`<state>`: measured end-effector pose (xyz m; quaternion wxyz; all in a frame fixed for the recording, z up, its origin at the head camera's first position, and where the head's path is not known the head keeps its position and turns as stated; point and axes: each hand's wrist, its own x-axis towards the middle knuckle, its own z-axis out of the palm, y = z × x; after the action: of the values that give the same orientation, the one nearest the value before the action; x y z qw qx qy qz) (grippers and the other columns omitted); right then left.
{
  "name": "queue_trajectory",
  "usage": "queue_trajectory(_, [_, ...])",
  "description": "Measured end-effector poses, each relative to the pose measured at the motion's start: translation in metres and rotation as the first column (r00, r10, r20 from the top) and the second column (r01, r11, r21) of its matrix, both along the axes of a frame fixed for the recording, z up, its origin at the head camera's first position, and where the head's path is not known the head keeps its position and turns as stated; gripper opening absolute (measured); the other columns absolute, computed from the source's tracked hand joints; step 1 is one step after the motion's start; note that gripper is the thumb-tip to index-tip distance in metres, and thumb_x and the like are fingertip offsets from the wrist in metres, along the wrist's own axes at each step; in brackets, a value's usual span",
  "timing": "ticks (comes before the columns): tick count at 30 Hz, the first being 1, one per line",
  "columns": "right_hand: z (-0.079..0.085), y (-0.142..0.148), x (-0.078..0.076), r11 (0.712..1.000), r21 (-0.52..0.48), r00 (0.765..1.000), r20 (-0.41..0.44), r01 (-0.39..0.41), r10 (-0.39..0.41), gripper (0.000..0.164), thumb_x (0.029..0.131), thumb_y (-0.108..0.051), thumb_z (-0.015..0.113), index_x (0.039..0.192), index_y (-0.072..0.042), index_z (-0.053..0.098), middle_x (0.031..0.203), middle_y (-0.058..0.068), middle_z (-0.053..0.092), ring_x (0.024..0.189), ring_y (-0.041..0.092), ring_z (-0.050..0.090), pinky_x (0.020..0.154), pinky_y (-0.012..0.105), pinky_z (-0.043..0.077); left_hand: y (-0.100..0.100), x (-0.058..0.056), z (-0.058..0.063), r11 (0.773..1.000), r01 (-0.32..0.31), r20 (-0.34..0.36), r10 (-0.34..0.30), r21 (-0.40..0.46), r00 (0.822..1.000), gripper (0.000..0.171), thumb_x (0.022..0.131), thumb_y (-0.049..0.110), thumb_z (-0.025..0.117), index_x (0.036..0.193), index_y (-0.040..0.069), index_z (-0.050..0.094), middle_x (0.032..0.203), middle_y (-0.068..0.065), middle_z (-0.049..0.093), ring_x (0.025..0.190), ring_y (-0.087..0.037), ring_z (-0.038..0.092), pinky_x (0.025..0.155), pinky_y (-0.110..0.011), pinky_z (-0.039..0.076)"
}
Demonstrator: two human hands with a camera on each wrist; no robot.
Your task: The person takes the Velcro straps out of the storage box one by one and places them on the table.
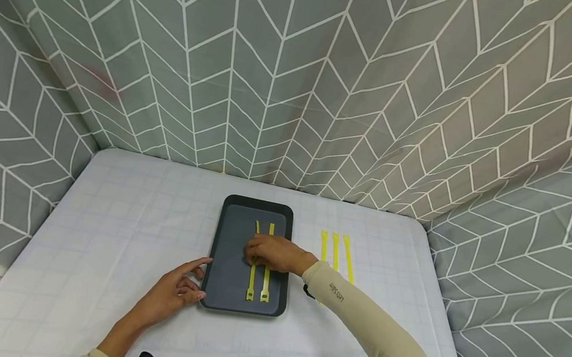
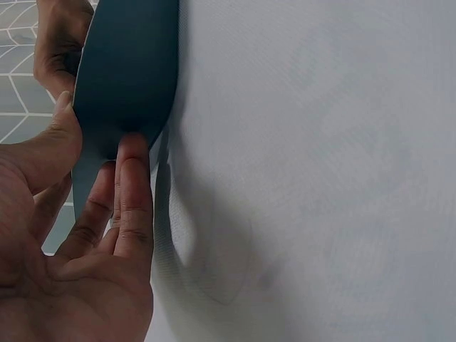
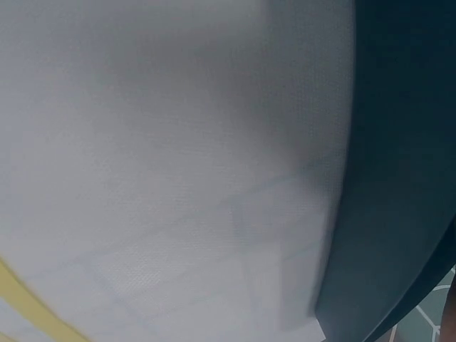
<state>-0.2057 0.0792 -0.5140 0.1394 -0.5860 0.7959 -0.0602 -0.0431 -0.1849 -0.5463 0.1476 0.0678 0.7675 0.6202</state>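
A dark grey tray (image 1: 231,254) lies on the table with two yellow cable ties lengthwise in it. My right hand (image 1: 275,253) reaches in from the right and pinches the left cable tie (image 1: 250,290) near its middle; the fingers hide that stretch. Beside it lies the right cable tie (image 1: 266,284), passing under the same hand. My left hand (image 1: 166,297) rests its fingertips on the tray's left edge. In the left wrist view, that hand's extended fingers (image 2: 134,206) touch the tray's outer wall (image 2: 128,78).
To the right of the tray, three more yellow cable ties (image 1: 335,250) lie side by side, partly behind the right sleeve (image 1: 369,333). A white cloth (image 1: 120,213) covers the table. Patterned grey curtains (image 1: 254,82) hang behind it and at both sides.
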Motion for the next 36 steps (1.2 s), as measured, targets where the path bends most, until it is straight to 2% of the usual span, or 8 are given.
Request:
queue_trajectory(15, [0.000,0.002,0.000,1.000,-0.001,1.000,-0.030,-0.006,0.006,0.009,0.096,-0.015,0.069,0.095,-0.023,0.071,0.101,-0.010,0.064,0.097,0.006,0.055,0.071,0.017,0.050,0.001,0.000,0.001,1.000,-0.001,0.001,0.001,-0.003,1.000,0.074,0.090,0.011,0.075,0.154,0.012,0.038,0.124,-0.020,0.049,0.092,-0.013,0.066,0.079,-0.027,0.056])
queue_trajectory(25, [0.006,0.002,-0.003,0.995,-0.097,0.998,-0.052,-0.031,0.026,0.007,0.098,-0.017,0.066,0.099,-0.020,0.073,0.100,-0.008,0.065,0.097,0.008,0.057,0.077,0.018,0.051,0.001,0.000,0.002,1.000,-0.003,0.000,0.003,-0.017,1.000,0.074,0.090,0.009,0.074,0.154,0.012,0.038,0.123,-0.021,0.050,0.091,-0.013,0.066,0.079,-0.027,0.057])
queue_trajectory(36, [0.022,0.005,-0.004,0.984,-0.174,0.998,-0.047,0.033,-0.042,0.007,0.096,-0.013,0.069,0.100,-0.017,0.073,0.101,-0.008,0.066,0.097,0.008,0.057,0.084,0.022,0.052,0.003,0.000,0.002,0.999,-0.019,0.018,0.020,-0.032,1.000,0.074,0.089,0.008,0.075,0.153,0.014,0.040,0.123,-0.019,0.050,0.090,-0.013,0.067,0.078,-0.027,0.057])
